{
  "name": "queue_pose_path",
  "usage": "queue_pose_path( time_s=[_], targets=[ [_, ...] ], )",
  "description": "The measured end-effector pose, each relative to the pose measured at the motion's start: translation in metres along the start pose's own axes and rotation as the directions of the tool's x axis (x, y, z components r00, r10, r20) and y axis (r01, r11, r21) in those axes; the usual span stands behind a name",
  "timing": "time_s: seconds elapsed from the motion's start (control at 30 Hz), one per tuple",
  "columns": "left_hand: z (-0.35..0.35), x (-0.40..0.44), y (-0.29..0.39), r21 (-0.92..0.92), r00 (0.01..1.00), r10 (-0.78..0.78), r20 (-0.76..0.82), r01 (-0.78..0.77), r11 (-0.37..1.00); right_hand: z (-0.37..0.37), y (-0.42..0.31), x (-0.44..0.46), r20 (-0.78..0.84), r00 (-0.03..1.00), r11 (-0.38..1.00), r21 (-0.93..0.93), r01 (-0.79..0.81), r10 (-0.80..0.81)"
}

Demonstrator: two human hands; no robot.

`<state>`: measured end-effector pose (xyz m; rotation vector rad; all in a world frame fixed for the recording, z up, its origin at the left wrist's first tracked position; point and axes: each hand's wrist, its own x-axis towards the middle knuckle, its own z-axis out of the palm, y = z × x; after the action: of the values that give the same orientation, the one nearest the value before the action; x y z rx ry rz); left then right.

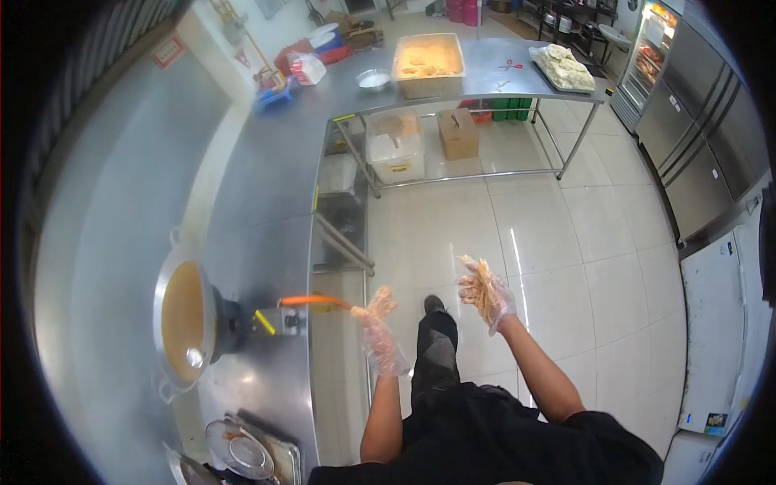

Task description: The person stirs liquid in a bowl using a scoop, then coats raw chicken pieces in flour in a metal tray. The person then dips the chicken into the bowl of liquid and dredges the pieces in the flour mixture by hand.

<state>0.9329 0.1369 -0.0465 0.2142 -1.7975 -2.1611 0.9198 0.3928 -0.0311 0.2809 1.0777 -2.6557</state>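
Both hands wear clear plastic gloves smeared with a pale orange, batter-like coating. My left hand [377,330] is raised beside the steel counter, near the end of an orange hose [315,300]; its fingers look spread, and nothing shows in it. Over the tiled floor, my right hand [487,297] is held up with fingers apart and thickly coated, the palm holding no object that I can see. To the left of the hands, a wide pan [184,315] of yellowish liquid sits on a burner.
On the far table [501,77] are a tub of orange mix [428,87], a white bowl [373,78] and a tray of pale pieces [563,69]. Below stand a lidded bin [395,153] and a cardboard box [458,137]. Fridges line the right. A glass lid [240,447] lies lower left.
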Motion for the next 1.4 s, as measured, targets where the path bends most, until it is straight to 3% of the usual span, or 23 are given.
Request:
queue_pose_path(
  time_s=[0.07,0.17,0.27,0.37,0.43,0.5,0.6,0.7,0.73,0.83,0.87,0.93,1.0,1.03,1.07,1.1,1.17,1.2,1.3,1.37,1.4],
  targets=[
    [0.042,0.059,-0.045,0.012,0.993,-0.037,0.115,0.036,0.999,-0.018,-0.019,0.057,-0.107,0.994,0.999,-0.044,-0.012,0.007],
    [0.109,0.137,-0.038,-0.062,0.962,-0.229,0.151,0.24,0.969,-0.021,-0.048,0.113,-0.223,0.975,1.0,-0.016,-0.012,0.008],
    [0.16,0.241,-0.066,-0.293,0.928,-0.191,0.319,0.288,0.912,-0.022,-0.108,0.182,-0.197,0.98,0.993,0.117,0.015,0.008],
    [0.21,0.33,-0.038,0.116,0.958,-0.244,0.147,0.229,0.967,-0.009,-0.165,0.255,-0.296,0.948,0.976,0.142,0.167,-0.119],
    [0.219,0.383,-0.042,-0.071,0.91,-0.326,0.255,0.354,0.933,0.01,-0.198,0.292,-0.313,0.936,0.963,0.157,0.217,-0.16],
    [0.253,0.445,-0.017,0.018,0.864,-0.278,0.42,0.299,0.954,0.015,-0.228,0.341,-0.335,0.923,0.957,0.149,0.248,-0.188],
    [0.301,0.53,-0.023,0.13,0.842,-0.142,0.52,0.087,0.988,0.008,-0.281,0.438,-0.366,0.917,0.981,0.044,0.187,-0.158],
    [0.349,0.61,-0.026,0.253,0.835,-0.166,0.524,0.034,0.967,0.011,-0.329,0.529,-0.365,0.904,0.974,-0.128,0.189,-0.223],
    [0.366,0.638,-0.024,0.317,0.823,-0.107,0.559,-0.092,0.944,0.006,-0.343,0.563,-0.293,0.913,0.949,-0.217,0.228,-0.286],
    [0.43,0.718,-0.028,0.605,0.842,-0.183,0.508,-0.196,0.772,-0.011,-0.394,0.668,-0.227,0.94,0.917,-0.365,0.161,-0.255],
    [0.447,0.743,-0.04,0.594,0.828,-0.198,0.525,-0.189,0.782,-0.016,-0.407,0.699,-0.192,0.948,0.881,-0.45,0.146,-0.254],
    [0.479,0.796,-0.067,0.556,0.801,-0.206,0.562,-0.181,0.811,-0.024,-0.441,0.76,-0.105,0.962,0.778,-0.614,0.136,-0.251],
    [0.51,0.845,-0.083,0.635,0.745,-0.154,0.649,-0.418,0.649,-0.038,-0.466,0.819,-0.038,0.939,0.228,-0.973,0.044,-0.343],
    [0.523,0.868,-0.09,0.648,0.706,-0.138,0.694,-0.53,0.548,-0.047,-0.472,0.848,0.023,0.932,-0.102,-0.995,-0.015,-0.361],
    [0.543,0.889,-0.099,0.751,0.708,-0.277,0.649,-0.541,0.377,-0.064,-0.47,0.885,0.002,0.959,-0.047,-0.999,-0.012,-0.283],
    [0.557,0.913,-0.123,0.721,0.67,-0.269,0.692,-0.625,0.299,-0.086,-0.459,0.927,-0.013,0.979,0.007,-1.0,-0.011,-0.204],
    [0.574,0.956,-0.183,0.623,0.575,-0.273,0.771,-0.771,0.134,-0.091,-0.454,0.962,0.054,0.992,-0.176,-0.984,0.033,-0.115],
    [0.587,0.974,-0.199,0.607,0.552,-0.334,0.764,-0.79,0.085,-0.07,-0.451,0.967,0.128,0.988,-0.404,-0.911,0.082,-0.088],
    [0.609,0.997,-0.221,0.564,0.489,-0.512,0.706,-0.826,-0.011,-0.055,-0.428,0.979,0.194,0.977,-0.662,-0.745,0.088,-0.089],
    [0.62,1.004,-0.211,0.59,0.486,-0.596,0.64,-0.807,-0.024,-0.084,-0.426,1.013,0.171,0.985,-0.583,-0.798,0.153,0.024],
    [0.621,1.009,-0.212,0.588,0.474,-0.581,0.661,-0.809,0.01,-0.085,-0.437,1.021,0.105,0.994,-0.522,-0.846,0.109,0.036]
  ],
)
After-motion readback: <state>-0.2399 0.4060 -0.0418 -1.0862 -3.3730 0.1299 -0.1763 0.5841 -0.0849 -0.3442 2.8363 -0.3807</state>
